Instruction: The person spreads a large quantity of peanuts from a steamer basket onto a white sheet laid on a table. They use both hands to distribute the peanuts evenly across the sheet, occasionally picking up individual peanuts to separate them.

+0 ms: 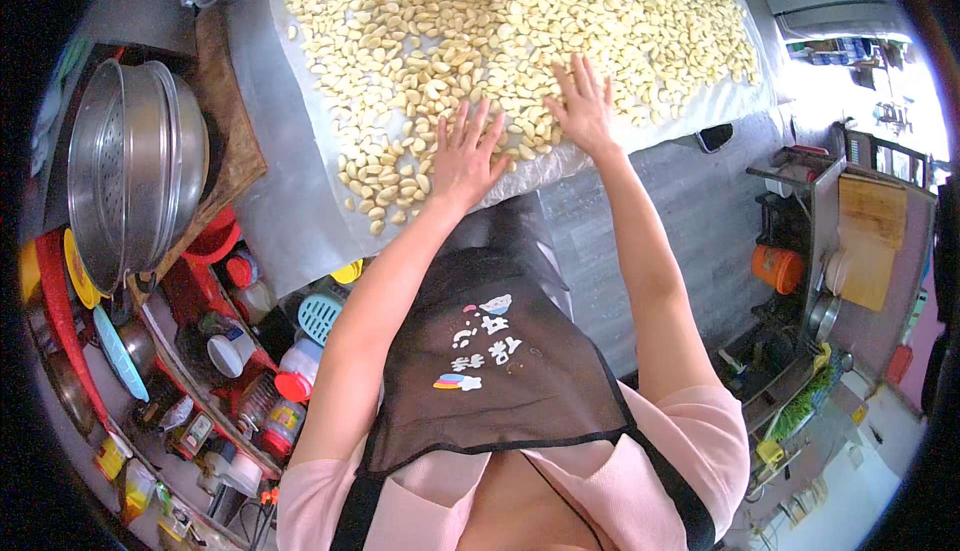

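A wide layer of small, pale yellow oval food pieces (420, 18) lies spread over a translucent plastic sheet (330, 153); their exact kind I cannot tell. My left hand (466, 157) rests palm down at the near edge of the layer, fingers spread and pointing away from me. To its right, my right hand (587, 108) lies palm down too, its fingertips among the pieces and its wrist near the sheet's front edge. Both hands have their fingers apart and grip nothing. Whatever lies right under the palms is hidden.
Stacked metal steamer pans (139, 168) stand on a wooden board (232, 123) at left. Below are shelves with jars (281, 420), bottles and a blue slotted basket (322, 318). At right, a side counter bears wooden cutting boards (870, 243), near an orange container (778, 269).
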Tool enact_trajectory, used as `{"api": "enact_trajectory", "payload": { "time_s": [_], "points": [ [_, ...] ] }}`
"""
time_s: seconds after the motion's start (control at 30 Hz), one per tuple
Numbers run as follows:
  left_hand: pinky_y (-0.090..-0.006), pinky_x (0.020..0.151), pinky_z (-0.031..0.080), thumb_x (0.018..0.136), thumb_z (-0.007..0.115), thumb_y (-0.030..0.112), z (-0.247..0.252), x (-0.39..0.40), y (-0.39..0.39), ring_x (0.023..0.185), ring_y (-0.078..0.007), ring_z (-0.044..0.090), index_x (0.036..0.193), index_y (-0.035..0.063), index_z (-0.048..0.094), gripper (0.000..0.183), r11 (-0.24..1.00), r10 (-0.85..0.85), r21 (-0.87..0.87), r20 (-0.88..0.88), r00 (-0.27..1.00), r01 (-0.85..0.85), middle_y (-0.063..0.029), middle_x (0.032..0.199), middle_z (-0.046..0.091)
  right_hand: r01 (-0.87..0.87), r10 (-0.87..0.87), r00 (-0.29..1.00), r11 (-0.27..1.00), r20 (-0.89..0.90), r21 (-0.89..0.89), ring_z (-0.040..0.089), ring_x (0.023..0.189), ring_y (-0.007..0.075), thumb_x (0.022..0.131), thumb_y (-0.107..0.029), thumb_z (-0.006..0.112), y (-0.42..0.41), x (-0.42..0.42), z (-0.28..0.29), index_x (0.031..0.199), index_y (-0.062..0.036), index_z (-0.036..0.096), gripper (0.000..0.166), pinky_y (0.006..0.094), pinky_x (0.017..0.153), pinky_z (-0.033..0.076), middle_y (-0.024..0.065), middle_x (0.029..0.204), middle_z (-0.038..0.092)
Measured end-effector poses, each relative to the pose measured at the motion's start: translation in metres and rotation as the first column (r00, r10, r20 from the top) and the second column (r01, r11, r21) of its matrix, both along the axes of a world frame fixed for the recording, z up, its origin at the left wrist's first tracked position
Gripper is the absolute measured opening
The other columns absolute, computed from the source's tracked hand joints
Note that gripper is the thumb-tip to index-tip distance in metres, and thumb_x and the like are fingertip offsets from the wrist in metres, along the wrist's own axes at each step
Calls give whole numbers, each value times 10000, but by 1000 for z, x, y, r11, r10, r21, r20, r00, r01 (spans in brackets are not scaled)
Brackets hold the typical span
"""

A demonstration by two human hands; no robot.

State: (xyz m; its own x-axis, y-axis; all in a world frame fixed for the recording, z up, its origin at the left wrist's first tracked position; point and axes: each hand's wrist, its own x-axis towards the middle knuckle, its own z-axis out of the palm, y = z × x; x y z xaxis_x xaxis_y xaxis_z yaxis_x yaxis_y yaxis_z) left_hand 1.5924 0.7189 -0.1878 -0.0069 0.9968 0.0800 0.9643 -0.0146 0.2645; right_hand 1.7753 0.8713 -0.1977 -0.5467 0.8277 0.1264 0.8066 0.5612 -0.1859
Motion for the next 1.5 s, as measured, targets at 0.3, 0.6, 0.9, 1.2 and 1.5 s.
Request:
{"api": "enact_trajectory", "payload": {
  "time_s": [0.3, 0.6, 0.9, 1.2, 1.5],
  "points": [
    [-554, 1147, 103, 879, 551, 502, -7, 35, 25, 1438, -315, 161, 1486, 123, 265, 770, 988, 151, -29, 82, 985, -149, -124, 1558, 180, -314, 312, 946, 949, -85, -12, 257, 1414, 230, 932, -422, 470, -13, -41, -8, 1416, -209, 419, 532, 540, 1146, 151, 88, 1528, 278],
    [-574, 1143, 91, 899, 542, 445, -3, 61, 54, 1446, -316, 145, 1466, 284, 337, 624, 970, 151, -174, -109, 983, -168, -51, 1571, 187, -204, 214, 975, 968, 53, -147, 147, 1451, 228, 922, -507, 467, 74, 63, 6, 1456, -333, 332, 578, 585, 1143, 82, 7, 1555, 237],
    [-588, 1133, 135, 878, 583, 426, 2, 143, 147, 1432, -358, 165, 1441, 259, 386, 620, 985, 122, -118, -42, 992, -127, -66, 1566, 196, -174, 188, 980, 968, 60, -183, 159, 1445, 250, 905, -526, 481, 115, 112, 14, 1446, -316, 360, 593, 584, 1143, 69, 6, 1552, 230],
    [-591, 1123, 159, 869, 579, 478, -5, 173, 182, 1424, -369, 172, 1448, 241, 376, 658, 990, 12, -142, -70, 997, -22, -90, 1572, 161, -42, 44, 999, 995, 24, -91, 178, 1437, 282, 899, -526, 497, 146, 151, 1, 1449, -316, 350, 607, 593, 1138, 83, 31, 1535, 271],
    [-605, 1106, 182, 886, 552, 496, -12, 197, 234, 1436, -366, 136, 1483, 282, 289, 687, 993, 88, -69, -83, 993, -94, -72, 1575, 159, -24, 27, 999, 998, 42, -57, 193, 1431, 280, 893, -514, 499, 209, 225, -4, 1399, -347, 432, 538, 626, 1122, 64, 9, 1508, 325]
  ]
}}
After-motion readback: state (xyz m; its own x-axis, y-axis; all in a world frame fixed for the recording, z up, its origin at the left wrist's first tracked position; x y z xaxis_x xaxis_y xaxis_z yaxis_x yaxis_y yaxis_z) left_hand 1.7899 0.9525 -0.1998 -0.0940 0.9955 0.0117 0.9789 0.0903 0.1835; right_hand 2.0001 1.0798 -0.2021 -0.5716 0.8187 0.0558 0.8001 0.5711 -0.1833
